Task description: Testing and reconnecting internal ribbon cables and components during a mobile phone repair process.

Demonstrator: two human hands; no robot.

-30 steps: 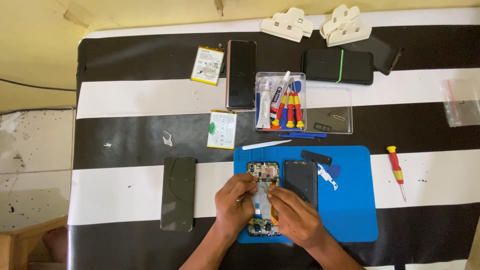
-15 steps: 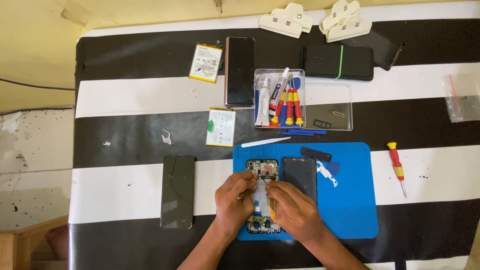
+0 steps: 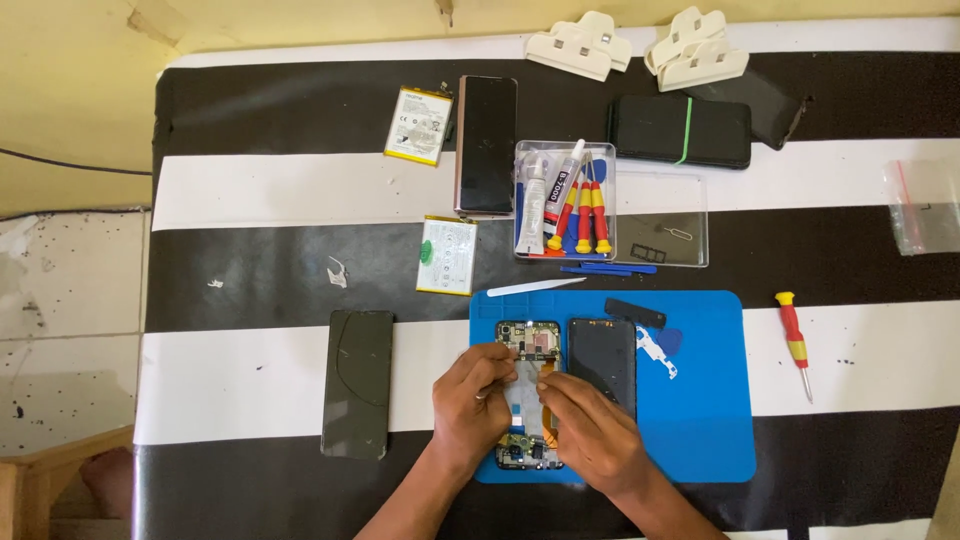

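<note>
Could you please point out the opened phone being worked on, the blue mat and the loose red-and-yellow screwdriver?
opened phone [image 3: 528,342], head view, exposed circuit board at its top end.
blue mat [image 3: 700,420], head view, bare right part.
red-and-yellow screwdriver [image 3: 793,340], head view, middle of its handle.

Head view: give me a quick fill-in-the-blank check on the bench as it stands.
1. Both hands, left and right, work on the opened phone, which lies on a ____ mat.
2. The loose screwdriver right of the mat has a red and ____ handle.
3. The tablecloth has black and ____ stripes.

Missing words: blue; yellow; white
</note>
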